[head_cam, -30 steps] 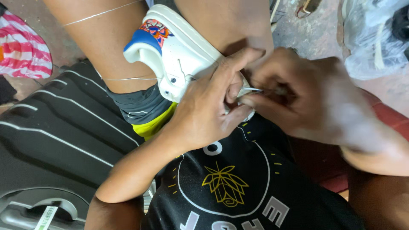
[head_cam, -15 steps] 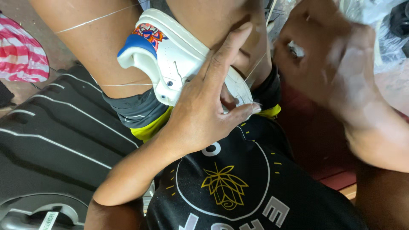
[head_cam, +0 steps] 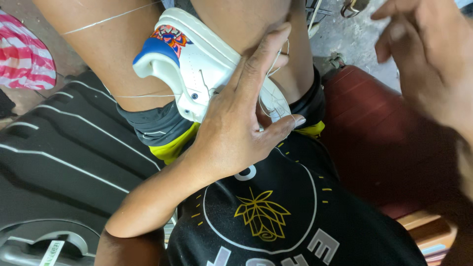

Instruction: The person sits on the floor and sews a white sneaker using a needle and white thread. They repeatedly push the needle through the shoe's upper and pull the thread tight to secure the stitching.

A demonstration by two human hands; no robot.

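Note:
A white shoe point(head_cam: 197, 59) with a blue heel collar and an orange patch is wedged sole-up between my bare knees. My left hand point(head_cam: 236, 128) lies over its side, the forefinger stretched along the sole and the thumb hooked under the edge, gripping it. Thin white thread point(head_cam: 268, 93) loops from the shoe's edge beside my fingers, and another strand point(head_cam: 108, 19) crosses my left thigh. My right hand point(head_cam: 433, 64) is raised at the upper right, away from the shoe and blurred. Whether it pinches the thread or a needle does not show.
A black ribbed hard case point(head_cam: 59, 162) lies at the left, with a red-and-white striped cloth point(head_cam: 24, 54) beyond it. A dark red seat point(head_cam: 384, 128) is under me at the right. Grey concrete floor point(head_cam: 345, 34) and a small metal object point(head_cam: 352, 6) show at the top.
My right hand left the shoe's edge, where both hands were together, and swung up and out to the upper right. My left hand stayed on the shoe, its forefinger now stretched out.

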